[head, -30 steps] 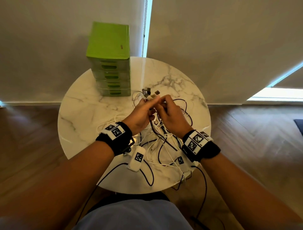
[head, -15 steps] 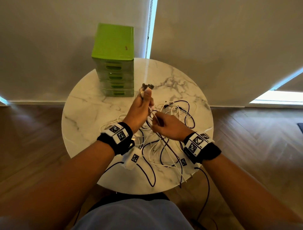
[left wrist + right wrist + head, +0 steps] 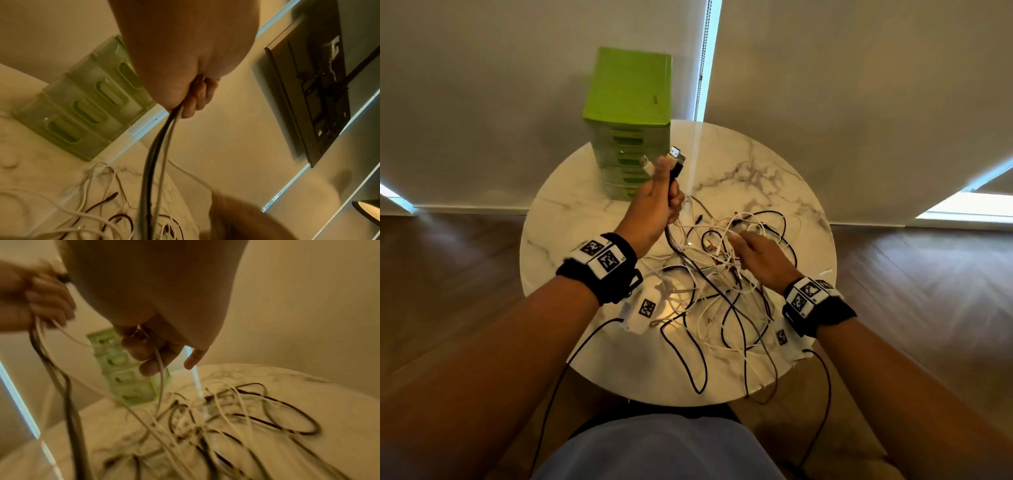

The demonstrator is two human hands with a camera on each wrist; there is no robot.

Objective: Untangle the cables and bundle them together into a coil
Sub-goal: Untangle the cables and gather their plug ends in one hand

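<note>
A tangle of black and white cables (image 3: 722, 294) lies across the round marble table (image 3: 571, 219). My left hand (image 3: 657, 202) is raised above the table and grips a bunch of cable ends, with USB plugs (image 3: 676, 156) sticking up past the thumb. From that fist black and white cables (image 3: 156, 154) hang down to the pile. My right hand (image 3: 756, 251) hovers low over the tangle, and a white cable (image 3: 159, 374) runs through its curled fingers (image 3: 144, 353). The same tangle (image 3: 236, 418) shows blurred in the right wrist view.
A green drawer unit (image 3: 628, 120) stands at the table's back edge, close behind my left hand. Sensor leads and tagged white modules (image 3: 642, 311) trail from my wristbands over the table's near edge. Wood floor surrounds the table; a wall is behind.
My left hand has lifted the gathered plug ends up and back toward the drawers. My right hand has slid down and to the right along the cables, away from the left hand.
</note>
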